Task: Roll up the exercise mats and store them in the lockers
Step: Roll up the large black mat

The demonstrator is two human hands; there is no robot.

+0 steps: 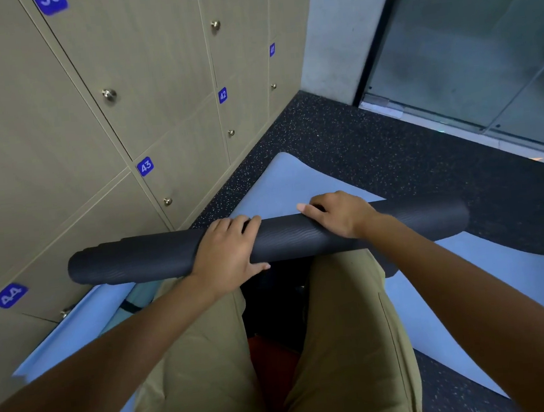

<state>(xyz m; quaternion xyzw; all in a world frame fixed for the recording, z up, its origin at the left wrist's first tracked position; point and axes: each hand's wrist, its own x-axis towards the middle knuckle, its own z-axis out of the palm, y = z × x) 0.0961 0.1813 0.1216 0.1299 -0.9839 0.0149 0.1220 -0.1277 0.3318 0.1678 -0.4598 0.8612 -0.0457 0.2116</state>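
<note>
A dark grey exercise mat (143,259), rolled into a long tube, lies crosswise in front of my knees. My left hand (226,248) grips the roll near its middle, fingers over the top and thumb under the near side. My right hand (338,214) grips it a little to the right, fingers curled over the far side. Under the roll a light blue mat (282,185) lies flat on the floor. The tan lockers (58,143) stand to the left with all visible doors closed, numbered 41 to 44.
Another light blue mat (445,298) lies flat to my right, and a blue mat edge (76,327) runs along the locker base. Dark speckled floor (375,149) stretches ahead to a grey wall corner (340,33) and glass panels (467,37). My legs in tan trousers (342,332) fill the foreground.
</note>
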